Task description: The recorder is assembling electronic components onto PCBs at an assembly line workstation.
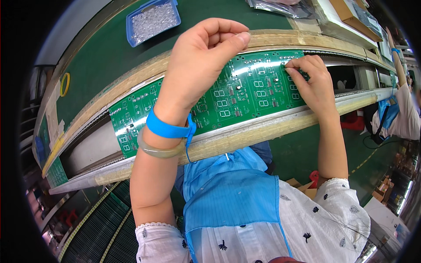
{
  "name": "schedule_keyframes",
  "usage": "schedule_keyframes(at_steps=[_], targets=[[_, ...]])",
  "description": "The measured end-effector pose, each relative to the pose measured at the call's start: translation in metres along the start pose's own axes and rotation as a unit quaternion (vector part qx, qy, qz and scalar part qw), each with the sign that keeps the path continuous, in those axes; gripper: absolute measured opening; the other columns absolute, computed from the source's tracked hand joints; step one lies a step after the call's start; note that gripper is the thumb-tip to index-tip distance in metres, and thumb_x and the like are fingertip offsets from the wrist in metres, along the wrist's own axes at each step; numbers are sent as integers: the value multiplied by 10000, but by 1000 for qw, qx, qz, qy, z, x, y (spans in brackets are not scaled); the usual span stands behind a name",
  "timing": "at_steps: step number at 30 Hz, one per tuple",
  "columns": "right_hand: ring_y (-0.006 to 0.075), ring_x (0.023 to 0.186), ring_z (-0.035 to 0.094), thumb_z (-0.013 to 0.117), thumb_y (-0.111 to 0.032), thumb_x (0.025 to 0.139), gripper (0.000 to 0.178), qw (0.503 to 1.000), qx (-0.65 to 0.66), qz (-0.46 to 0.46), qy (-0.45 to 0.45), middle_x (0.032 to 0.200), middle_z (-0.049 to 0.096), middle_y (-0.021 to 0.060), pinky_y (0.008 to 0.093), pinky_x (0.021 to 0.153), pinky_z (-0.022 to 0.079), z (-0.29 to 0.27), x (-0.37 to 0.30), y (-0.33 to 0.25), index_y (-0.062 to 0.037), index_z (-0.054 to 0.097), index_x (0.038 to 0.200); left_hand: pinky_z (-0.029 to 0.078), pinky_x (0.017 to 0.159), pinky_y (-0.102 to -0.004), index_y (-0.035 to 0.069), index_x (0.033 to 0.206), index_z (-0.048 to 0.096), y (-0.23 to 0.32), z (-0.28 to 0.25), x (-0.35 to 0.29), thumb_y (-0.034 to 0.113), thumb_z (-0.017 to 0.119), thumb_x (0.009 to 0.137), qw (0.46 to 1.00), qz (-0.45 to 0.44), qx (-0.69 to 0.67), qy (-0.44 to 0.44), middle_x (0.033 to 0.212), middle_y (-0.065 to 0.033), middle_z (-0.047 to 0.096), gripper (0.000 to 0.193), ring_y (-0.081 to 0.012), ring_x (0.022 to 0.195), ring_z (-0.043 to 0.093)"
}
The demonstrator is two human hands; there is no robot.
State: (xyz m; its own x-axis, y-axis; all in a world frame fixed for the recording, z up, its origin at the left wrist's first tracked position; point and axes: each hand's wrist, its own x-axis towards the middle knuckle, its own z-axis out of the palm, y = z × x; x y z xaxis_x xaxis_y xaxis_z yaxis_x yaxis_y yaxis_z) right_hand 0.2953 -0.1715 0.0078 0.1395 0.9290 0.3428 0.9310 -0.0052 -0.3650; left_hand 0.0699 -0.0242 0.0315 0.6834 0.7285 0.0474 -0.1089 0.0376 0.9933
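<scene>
A long green circuit board panel [241,94] lies in the rail track in front of me, printed with white digit outlines and dotted with small parts. My left hand [206,55] is above the panel's far edge, thumb and fingertips pinched together; whatever they hold, if anything, is too small to make out. On that wrist sit a blue strap [169,125] with a cord and a pale bangle [160,151]. My right hand [313,83] is over the panel's right end, thumb and forefinger closed close to the board surface. Anything between those fingertips is too small to name.
Beyond the track, a blue tray [130,24] holds many small clear pieces. A yellow ring [65,84] lies at the left. Plastic bags [285,8] and a cardboard box [351,17] stand far right. Another person's arm [397,61] reaches to the line at right.
</scene>
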Motion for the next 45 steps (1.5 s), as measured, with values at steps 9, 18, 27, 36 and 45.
schedule_keyframes(at_steps=[9,18,27,36,45], targets=[[277,906,616,730,-107,860,82,999,-33,26,-23,873,697,58,402,836,487,-3,1,-10,-60,746,925,523,767,-242,-2,958,737,19,-39,13,71,706,928,991,15,26,129,861,-44,724,84,-124,817,670],[247,864,659,759,-118,858,100,999,-23,-23,41,920,731,73,353,785,512,-17,29,-23,-53,741,932,534,723,-336,26,930,764,12,-100,30,84,699,886,839,125,491,200,887,-127,737,98,-262,783,681],[328,838,674,700,-149,848,171,975,64,-215,4,879,725,160,416,790,526,30,163,-88,-28,765,949,519,832,-458,62,849,791,4,-120,44,135,708,804,713,85,684,133,848,-158,718,119,-346,881,646],[359,1008,624,651,-120,780,120,960,-138,-237,-61,892,725,148,520,874,457,91,200,-134,-59,750,810,555,700,-391,0,917,761,33,-113,23,97,709,847,769,201,547,263,846,-194,732,130,-358,757,712],[328,969,646,660,-120,773,97,954,-189,-222,-67,866,732,124,530,841,436,88,193,-162,-83,747,791,514,727,-253,-55,1094,743,43,-110,-11,36,677,932,929,88,264,243,879,-56,745,197,-90,796,632]])
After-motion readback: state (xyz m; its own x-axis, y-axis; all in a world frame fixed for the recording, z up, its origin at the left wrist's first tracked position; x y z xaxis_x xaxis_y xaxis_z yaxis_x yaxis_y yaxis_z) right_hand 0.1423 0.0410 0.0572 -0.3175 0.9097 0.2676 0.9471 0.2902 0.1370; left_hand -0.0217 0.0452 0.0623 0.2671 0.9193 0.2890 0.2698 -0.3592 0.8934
